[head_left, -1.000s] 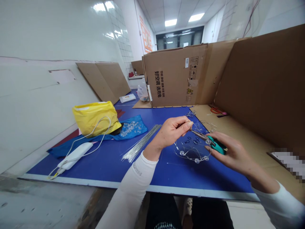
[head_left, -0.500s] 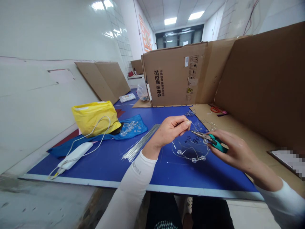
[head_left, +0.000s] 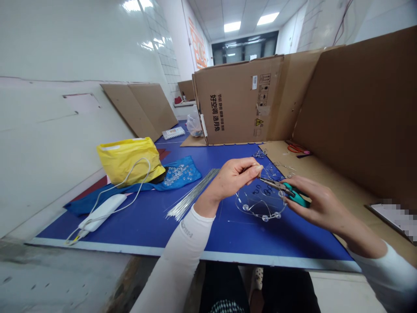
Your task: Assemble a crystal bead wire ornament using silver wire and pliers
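Over the right half of the blue table, my left hand [head_left: 239,177] pinches the top of a beaded wire piece [head_left: 259,214]. Loops of thin wire with several clear round beads hang below the fingers. My right hand [head_left: 317,202] is wrapped round green-handled pliers [head_left: 295,195], whose jaws point left and reach the wire just beside my left fingertips. A bundle of straight silver wires [head_left: 192,196] lies left of my left forearm. Clear beads [head_left: 178,174] are spread on a blue bag [head_left: 194,167] farther left.
A yellow bag [head_left: 130,161] and a white power strip [head_left: 103,214] with its cord lie at the left. Cardboard walls [head_left: 241,104] stand behind and right. Red-handled scissors [head_left: 296,148] rest on cardboard at the back right. Small wire pieces [head_left: 259,153] lie beyond my hands.
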A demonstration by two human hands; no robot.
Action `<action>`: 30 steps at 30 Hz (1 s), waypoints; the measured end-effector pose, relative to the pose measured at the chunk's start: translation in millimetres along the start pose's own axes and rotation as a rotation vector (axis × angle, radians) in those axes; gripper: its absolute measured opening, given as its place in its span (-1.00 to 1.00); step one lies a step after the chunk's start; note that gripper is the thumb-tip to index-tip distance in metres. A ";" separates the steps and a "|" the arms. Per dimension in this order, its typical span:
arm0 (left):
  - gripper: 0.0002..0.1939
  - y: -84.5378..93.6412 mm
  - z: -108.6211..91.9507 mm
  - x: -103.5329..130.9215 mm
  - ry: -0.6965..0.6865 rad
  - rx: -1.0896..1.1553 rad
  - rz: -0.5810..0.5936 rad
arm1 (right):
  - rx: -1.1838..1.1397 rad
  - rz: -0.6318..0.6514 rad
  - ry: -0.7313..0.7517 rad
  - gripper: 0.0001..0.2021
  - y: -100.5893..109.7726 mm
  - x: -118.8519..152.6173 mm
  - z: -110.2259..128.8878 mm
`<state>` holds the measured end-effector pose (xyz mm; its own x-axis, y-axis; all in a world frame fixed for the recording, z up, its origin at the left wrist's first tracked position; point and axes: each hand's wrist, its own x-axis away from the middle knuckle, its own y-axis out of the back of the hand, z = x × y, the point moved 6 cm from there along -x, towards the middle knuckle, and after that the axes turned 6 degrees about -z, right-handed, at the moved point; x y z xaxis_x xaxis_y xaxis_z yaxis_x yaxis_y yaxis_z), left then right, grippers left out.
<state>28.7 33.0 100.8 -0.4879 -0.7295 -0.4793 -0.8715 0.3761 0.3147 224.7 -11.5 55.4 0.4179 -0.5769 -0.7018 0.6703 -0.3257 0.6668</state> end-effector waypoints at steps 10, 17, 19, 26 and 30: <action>-0.58 0.5 0.0 0.3 0.009 -0.033 0.009 | -0.099 0.040 -0.096 -0.76 -5.4 0.9 -6.6; -0.59 -1.3 1.1 0.0 0.034 0.004 0.043 | -0.172 0.083 -0.133 -0.77 -9.9 1.0 -7.0; -0.60 -1.0 1.5 -0.3 0.029 0.006 0.040 | -0.183 0.084 -0.142 -0.77 -9.7 1.4 -7.5; -0.62 0.2 2.9 -0.4 0.001 -0.004 0.022 | -0.150 0.057 -0.143 -0.76 -10.7 3.0 -8.5; -0.60 0.3 4.8 -0.7 0.018 -0.021 0.027 | -0.135 0.035 -0.132 -0.77 -10.4 4.4 -8.1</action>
<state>28.6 36.3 97.2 -0.5106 -0.7292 -0.4557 -0.8564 0.3841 0.3449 224.6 -4.6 43.4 0.3644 -0.6822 -0.6339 0.7365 -0.2055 0.6445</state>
